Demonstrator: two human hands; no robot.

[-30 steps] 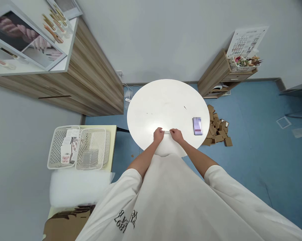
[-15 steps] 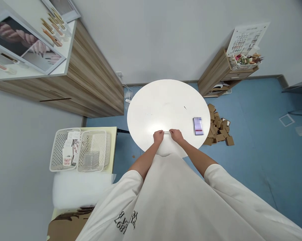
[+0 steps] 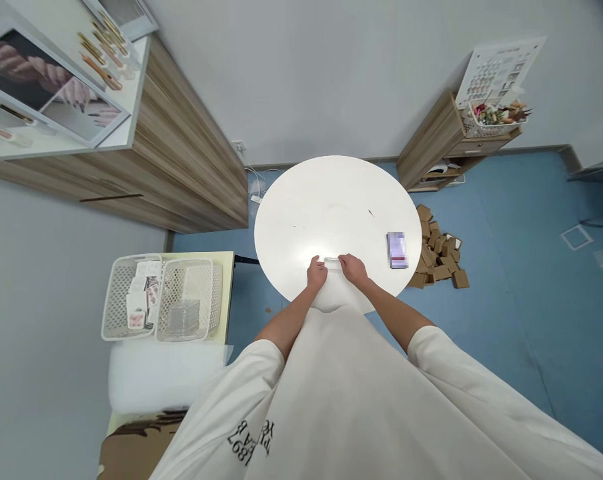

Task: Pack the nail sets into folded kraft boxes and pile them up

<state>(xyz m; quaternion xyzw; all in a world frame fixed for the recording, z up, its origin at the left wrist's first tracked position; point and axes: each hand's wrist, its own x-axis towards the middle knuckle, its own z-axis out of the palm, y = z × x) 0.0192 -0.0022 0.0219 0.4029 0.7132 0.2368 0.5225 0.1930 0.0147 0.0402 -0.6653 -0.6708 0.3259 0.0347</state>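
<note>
Close to the near edge of the round white table, a small, flat, clear-and-whitish piece spans the gap between my hands. It looks like thin plastic, but its exact kind is too small to tell. My right hand pinches its right end. At its left end is my left hand, with thumb and forefinger apart; whether the fingertips touch the piece I cannot tell. To the right on the tabletop lies a purple packet or stack, its face blurred out.
A small dark sliver lies on the table. Small cardboard boxes are heaped on the floor at right. Leftward, a side table bears two white baskets and a whitish wrapped bundle. Wooden cabinets stand behind.
My left fingers have spread from a pinch at the piece's left end. More of the clear piece shows between my hands. The right hand keeps its pinch.
</note>
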